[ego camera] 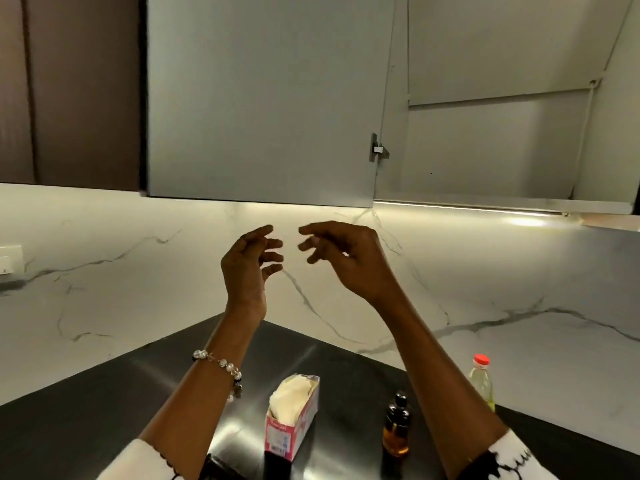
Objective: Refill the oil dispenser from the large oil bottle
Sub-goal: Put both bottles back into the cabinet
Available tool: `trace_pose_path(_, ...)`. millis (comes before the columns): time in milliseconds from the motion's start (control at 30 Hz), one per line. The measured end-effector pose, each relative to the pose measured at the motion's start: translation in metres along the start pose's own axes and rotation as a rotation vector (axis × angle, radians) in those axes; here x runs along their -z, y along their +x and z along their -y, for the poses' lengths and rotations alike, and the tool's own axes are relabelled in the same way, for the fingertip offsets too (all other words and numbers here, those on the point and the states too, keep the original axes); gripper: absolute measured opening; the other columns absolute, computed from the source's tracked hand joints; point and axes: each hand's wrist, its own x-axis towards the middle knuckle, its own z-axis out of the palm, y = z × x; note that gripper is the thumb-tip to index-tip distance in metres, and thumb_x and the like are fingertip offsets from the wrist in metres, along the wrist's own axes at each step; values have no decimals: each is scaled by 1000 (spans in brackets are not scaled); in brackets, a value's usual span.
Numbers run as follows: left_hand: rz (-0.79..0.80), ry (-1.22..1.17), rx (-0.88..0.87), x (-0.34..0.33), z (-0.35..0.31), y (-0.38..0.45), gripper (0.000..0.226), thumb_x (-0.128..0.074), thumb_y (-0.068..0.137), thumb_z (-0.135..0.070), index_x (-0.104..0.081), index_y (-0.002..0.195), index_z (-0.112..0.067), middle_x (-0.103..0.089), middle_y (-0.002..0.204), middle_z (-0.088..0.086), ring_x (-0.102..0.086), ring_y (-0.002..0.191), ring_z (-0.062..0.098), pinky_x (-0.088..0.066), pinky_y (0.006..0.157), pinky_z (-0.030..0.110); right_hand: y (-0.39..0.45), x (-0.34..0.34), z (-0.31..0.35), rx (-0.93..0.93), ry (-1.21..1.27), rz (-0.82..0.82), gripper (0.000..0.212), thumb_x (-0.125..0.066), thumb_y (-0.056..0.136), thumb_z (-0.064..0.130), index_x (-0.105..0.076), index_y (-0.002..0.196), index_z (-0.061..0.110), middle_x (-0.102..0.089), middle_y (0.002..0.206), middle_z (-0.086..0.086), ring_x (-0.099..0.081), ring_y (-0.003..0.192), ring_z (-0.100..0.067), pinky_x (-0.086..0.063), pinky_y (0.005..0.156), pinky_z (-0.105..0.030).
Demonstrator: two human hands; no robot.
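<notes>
A small amber oil dispenser (396,426) with a black cap stands on the dark countertop (104,410) at the lower right. Behind it, partly hidden by my right forearm, stands the large oil bottle (482,381), clear with yellow oil and a red cap. My left hand (250,263) and my right hand (341,254) are both raised in front of the marble backsplash, fingertips facing each other a short gap apart. Their fingers are loosely curled and hold nothing. Both hands are well above the bottles.
An open pink-and-white tissue box (292,415) stands on the counter between my forearms. Grey wall cabinets (263,98) hang overhead, with a door latch (377,150). A wall socket (10,259) sits at the far left.
</notes>
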Motion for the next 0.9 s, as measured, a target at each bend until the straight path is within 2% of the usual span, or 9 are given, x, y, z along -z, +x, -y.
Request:
trace_pose_path(133, 136, 40, 32, -29, 57, -28, 22, -50, 97, -4, -72, 95, -9, -70, 69, 4, -61, 57, 17, -52, 56, 25, -57, 48, -36, -158, 120, -101, 20, -50, 96, 7, -67, 106, 12, -72, 89, -6, -70, 75, -18, -58, 72, -27)
trace_pose_path(233, 200, 103, 88, -52, 114, -60, 20, -51, 96, 0, -71, 92, -4, -69, 65, 4, -60, 54, 16, -50, 52, 24, -109, 77, -72, -297, 130, -212, 20, -52, 95, 8, -67, 107, 6, -72, 82, -10, -68, 69, -18, -55, 66, -23)
trace_pose_path(400, 178, 304, 223, -75, 211, -115, 23, -54, 94, 0, -71, 85, -12, -67, 58, 0, -58, 48, 8, -49, 49, 21, -204, 102, -150, -579, 82, -346, 18, -54, 95, 8, -68, 104, 11, -70, 71, -9, -67, 63, -23, -56, 62, -34)
trace_pose_path(500, 169, 479, 270, -70, 265, -145, 14, -61, 92, -8, -71, 93, -18, -69, 68, 5, -61, 57, 11, -54, 56, 31, -257, 105, -188, -731, -4, -430, 18, -56, 93, 5, -69, 97, 17, -69, 69, -6, -67, 64, -20, -56, 65, -35)
trace_pose_path(567, 157, 593, 278, -59, 299, -162, 14, -64, 91, -11, -69, 103, -17, -68, 74, 6, -63, 66, 13, -57, 65, 36, -290, 102, -206, -798, -100, -530, 22, -59, 92, 8, -64, 97, 29, -68, 75, -2, -66, 69, -16, -56, 67, -30)
trace_pose_path(633, 160, 695, 292, -48, 325, -174, 22, -68, 88, -11, -65, 110, -15, -68, 88, 3, -64, 78, 11, -58, 75, 30, -316, 95, -218, -851, -177, -645, 31, -63, 89, 12, -55, 102, 38, -62, 83, 0, -62, 74, -18, -53, 67, -24)
trace_pose_path(700, 217, 770, 353, -40, 348, -182, 40, -73, 83, -12, -60, 120, -13, -64, 110, 4, -61, 95, 12, -53, 83, 25, -335, 89, -231, -931, -211, -717, 42, -71, 83, 17, -51, 116, 32, -55, 97, -1, -57, 84, -20, -51, 71, -24)
trace_pose_path(800, 348, 841, 473, -30, 377, -187, 68, -80, 77, -16, -47, 136, -10, -53, 131, 5, -51, 120, 17, -45, 103, 34, -353, 82, -253, -1083, -219, -654, 82, -81, 72, 28, -35, 139, 19, -41, 126, -4, -48, 112, -18, -46, 93, -33)
trace_pose_path(900, 433, 881, 563, -23, 402, -187, 81, -83, 72, -18, -41, 141, -10, -49, 138, 6, -48, 127, 20, -40, 108, 35, -365, 77, -279, -1188, -223, -561, 103, -86, 64, 36, -26, 145, 19, -35, 141, -6, -36, 130, -23, -38, 105, -39)
